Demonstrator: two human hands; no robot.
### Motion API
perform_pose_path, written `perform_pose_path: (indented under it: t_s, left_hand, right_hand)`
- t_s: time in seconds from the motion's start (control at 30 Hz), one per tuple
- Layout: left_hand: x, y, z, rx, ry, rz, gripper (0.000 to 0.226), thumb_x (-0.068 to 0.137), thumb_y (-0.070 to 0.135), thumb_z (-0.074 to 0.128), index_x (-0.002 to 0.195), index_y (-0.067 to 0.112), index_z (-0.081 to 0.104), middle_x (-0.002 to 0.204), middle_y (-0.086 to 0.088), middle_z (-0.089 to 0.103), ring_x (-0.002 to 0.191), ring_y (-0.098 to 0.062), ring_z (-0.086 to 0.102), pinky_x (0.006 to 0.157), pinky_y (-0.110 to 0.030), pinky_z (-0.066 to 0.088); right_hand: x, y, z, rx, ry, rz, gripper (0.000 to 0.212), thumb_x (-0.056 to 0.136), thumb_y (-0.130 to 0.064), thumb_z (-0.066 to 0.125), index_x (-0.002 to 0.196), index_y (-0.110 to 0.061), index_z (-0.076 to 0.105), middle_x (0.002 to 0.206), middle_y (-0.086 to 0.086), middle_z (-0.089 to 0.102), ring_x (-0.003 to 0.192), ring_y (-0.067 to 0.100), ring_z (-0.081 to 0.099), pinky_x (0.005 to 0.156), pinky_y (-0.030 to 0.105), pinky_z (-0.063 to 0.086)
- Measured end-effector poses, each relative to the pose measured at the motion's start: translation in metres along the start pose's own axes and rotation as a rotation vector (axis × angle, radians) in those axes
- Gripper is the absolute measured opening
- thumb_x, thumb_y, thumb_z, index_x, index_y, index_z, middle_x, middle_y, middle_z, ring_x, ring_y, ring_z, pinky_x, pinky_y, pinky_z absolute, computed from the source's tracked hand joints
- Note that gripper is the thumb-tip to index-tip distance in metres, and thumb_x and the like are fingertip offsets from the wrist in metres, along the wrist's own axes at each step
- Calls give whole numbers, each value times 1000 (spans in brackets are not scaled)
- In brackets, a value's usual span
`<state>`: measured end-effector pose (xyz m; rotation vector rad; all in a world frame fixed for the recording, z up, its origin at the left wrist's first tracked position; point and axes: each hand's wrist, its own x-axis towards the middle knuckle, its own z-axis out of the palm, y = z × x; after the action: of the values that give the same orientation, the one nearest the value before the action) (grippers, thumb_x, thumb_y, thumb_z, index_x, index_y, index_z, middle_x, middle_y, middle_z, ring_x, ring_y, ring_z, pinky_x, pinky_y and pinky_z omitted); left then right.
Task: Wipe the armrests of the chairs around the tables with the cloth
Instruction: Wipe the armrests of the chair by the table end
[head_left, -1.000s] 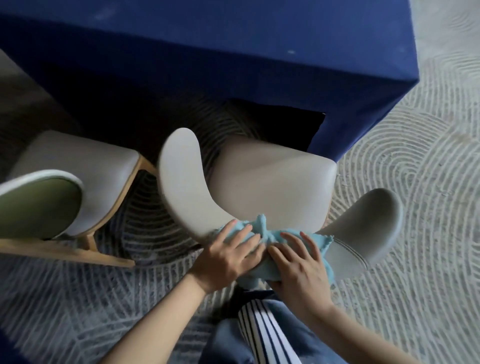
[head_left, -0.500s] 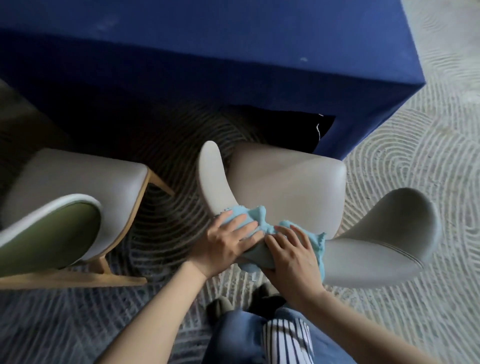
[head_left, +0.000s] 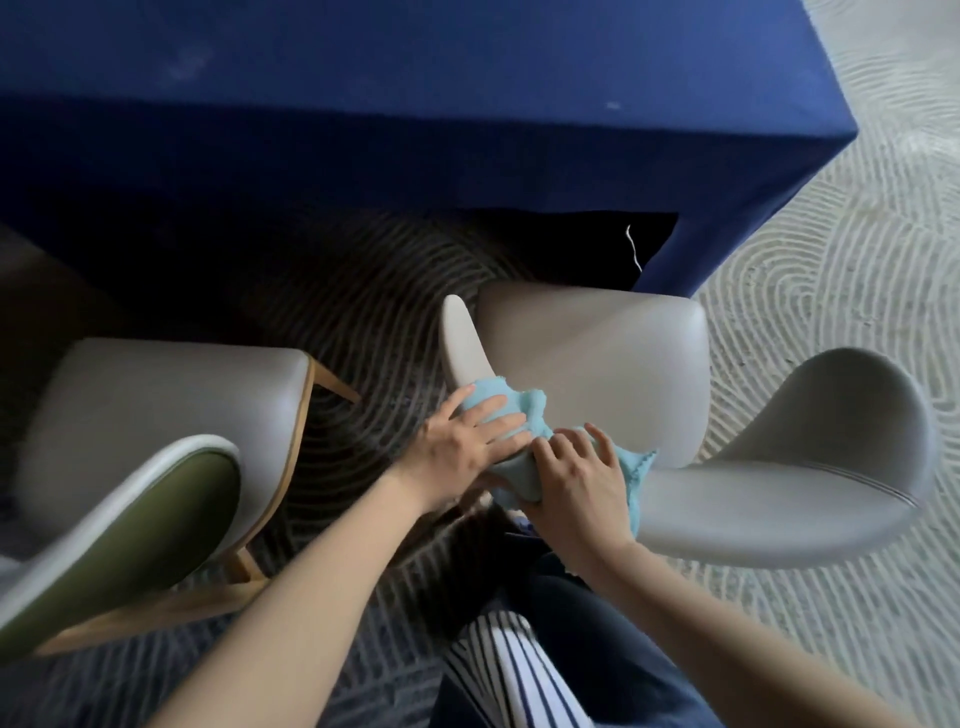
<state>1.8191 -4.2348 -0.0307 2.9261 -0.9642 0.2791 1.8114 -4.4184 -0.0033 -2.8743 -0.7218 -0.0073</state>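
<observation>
On the left armrest (head_left: 460, 343): light blue cloth (head_left: 524, 410) bunched over its lower part and draped on toward the back rim of the grey chair (head_left: 597, 358).
Left hand (head_left: 467, 441): fingers straight, pressing flat on the cloth atop the armrest.
Right hand (head_left: 576, 473): fingers curled, gripping the cloth against the back rim, just beside the left hand.
Right armrest (head_left: 841, 415): bare, well apart from both hands.
Change: left hand and cloth sit closer to the armrest tip than half a second ago; right hand keeps the same grip and place.
View change: second chair (head_left: 156, 405) with the green back shows more at left.
Surroundings: blue-draped table (head_left: 415, 104) behind the chair; swirl-patterned carpet (head_left: 831, 260) under everything.
</observation>
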Motion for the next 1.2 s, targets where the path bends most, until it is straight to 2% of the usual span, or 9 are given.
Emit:
perform_pose_path:
  t_s: [0.17,0.4,0.5,0.67,0.8,0.9,1.0,1.13,1.2]
  left_hand:
    - [4,-35,3,32,6,89,39,86,12,38,120,28,46,117,5,67,108,-22,64,94,-49,49]
    - [8,-73,18,78,16,213,34,100,10,28,119,28,49,117,6,66,111,-22,62,98,-48,46]
    - [10,-79,25,49,90,231,27,99,11,36,116,27,51,114,7,67,110,-20,62,99,-46,45]
    - [9,-76,34,-14,176,206,23,99,16,38,115,25,53,113,6,68,108,-18,64,96,-45,47]
    - [9,-84,34,-42,161,216,29,101,17,28,119,22,50,116,4,67,110,-19,62,98,-45,44]
    - [11,-102,35,-50,160,225,26,95,23,42,121,23,48,117,4,66,112,-19,62,97,-47,46]
    - [15,-127,33,-84,77,257,35,84,30,47,119,25,46,116,5,67,112,-19,62,98,-51,43]
    - [27,-158,26,-179,-55,284,40,78,40,39,117,30,44,116,8,65,117,-14,49,97,-54,41]
    - [33,-171,27,-175,-75,325,41,76,41,42,116,30,43,115,9,65,114,-15,55,97,-53,42]
  right_hand:
    - [18,-12,9,-5,29,-1,43,57,-40,81,84,-12,61,75,1,61,78,26,61,95,43,35]
    - [39,-19,13,-8,7,-49,52,46,-33,83,88,-9,66,76,1,63,82,26,63,96,43,32]
    - [45,-21,15,-6,-3,-40,60,45,-35,83,95,-6,67,84,5,67,92,28,65,98,44,31]
    - [47,-27,16,7,4,11,51,49,-32,80,91,-7,66,86,6,67,95,29,65,98,43,32]
    - [55,-39,18,32,6,97,50,50,-29,78,93,-6,65,92,7,67,98,30,64,98,42,33]
    - [68,-56,23,59,38,203,38,55,-17,72,90,-6,63,87,8,65,99,32,63,97,39,34]
    - [84,-73,28,58,91,282,22,67,-23,57,82,-7,59,80,9,62,94,33,63,94,36,35]
    - [105,-84,36,-20,58,373,27,61,-21,76,76,-8,57,75,9,60,83,33,62,86,37,41]
    - [119,-91,39,-42,58,408,28,62,-22,78,74,-8,57,72,10,60,77,32,61,80,38,47]
